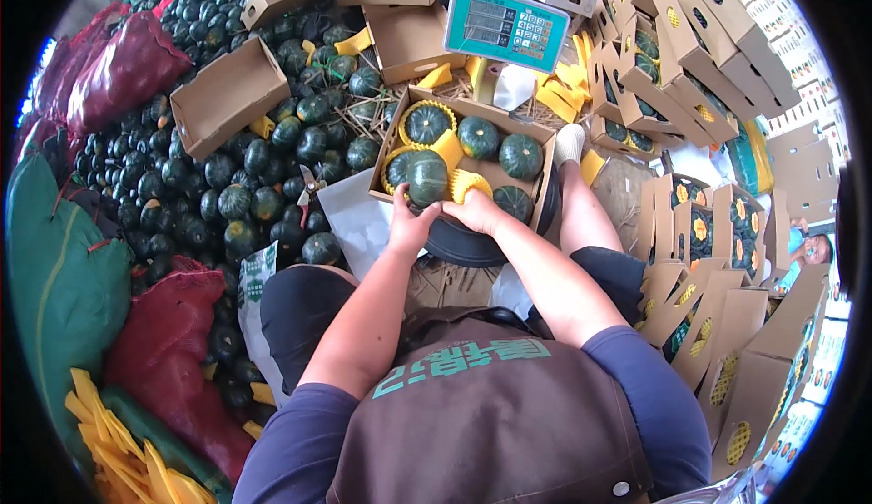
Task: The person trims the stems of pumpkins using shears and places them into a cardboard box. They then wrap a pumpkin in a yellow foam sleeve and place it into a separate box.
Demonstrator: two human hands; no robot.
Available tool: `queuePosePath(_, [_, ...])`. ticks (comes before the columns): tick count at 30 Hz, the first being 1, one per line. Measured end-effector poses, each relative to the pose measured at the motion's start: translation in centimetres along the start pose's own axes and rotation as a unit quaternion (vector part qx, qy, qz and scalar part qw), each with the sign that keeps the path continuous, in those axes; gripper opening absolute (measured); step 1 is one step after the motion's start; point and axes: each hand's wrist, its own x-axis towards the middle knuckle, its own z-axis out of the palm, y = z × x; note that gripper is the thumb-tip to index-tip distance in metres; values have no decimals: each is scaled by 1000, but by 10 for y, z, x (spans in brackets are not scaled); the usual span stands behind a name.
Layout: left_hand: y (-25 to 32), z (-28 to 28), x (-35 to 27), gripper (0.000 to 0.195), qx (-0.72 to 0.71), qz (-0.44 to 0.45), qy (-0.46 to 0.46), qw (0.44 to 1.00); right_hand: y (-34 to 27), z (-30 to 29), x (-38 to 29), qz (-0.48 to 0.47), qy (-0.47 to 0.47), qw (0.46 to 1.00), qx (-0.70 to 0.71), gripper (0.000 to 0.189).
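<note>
In front of me an open cardboard box (535,122) rests on a round black base, holding several dark green squashes. My left hand (411,223) grips a striped green squash (428,178) above the box's near left corner. My right hand (477,212) has its fingers in a yellow foam net sleeve (469,182), close beside that squash. Behind these, a squash (428,124) sits in a yellow foam net at the far left corner. Bare squashes (521,156) lie on the right side. Another yellow foam piece (448,148) lies in the middle.
A digital scale display (507,27) stands beyond the box. Loose squashes (235,201) are heaped at left, with pruning shears (308,194) and an open box (230,99) on them. Filled cartons (702,225) line the right, where a person (804,252) is visible. Red mesh sacks (167,361) lie left.
</note>
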Motion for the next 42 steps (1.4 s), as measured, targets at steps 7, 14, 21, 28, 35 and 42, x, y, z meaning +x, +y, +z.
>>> queuePosePath(7, [10, 10, 16, 51, -119, 37, 117, 985, 13, -6, 19, -294, 107, 950, -11, 56])
queuePosePath(14, [71, 3, -19, 55, -467, -23, -124, 875, -15, -40, -36, -329, 204, 839, 381, 26])
queuePosePath(21, [125, 5, -61, 55, -490, 20, -266, 830, -55, -55, -93, -341, 83, 833, 428, 44])
queuePosePath(28, [154, -10, -119, 58, -335, 186, -181, 906, -78, -52, -134, -407, 100, 845, 332, 57])
queuePosePath(35, [135, -17, -122, 67, -278, 212, -73, 934, -98, -32, -162, -421, 157, 886, 113, 54])
queuePosePath(42, [134, -13, -112, 35, -405, 202, -28, 891, -99, -18, -174, -406, 119, 901, 100, 63])
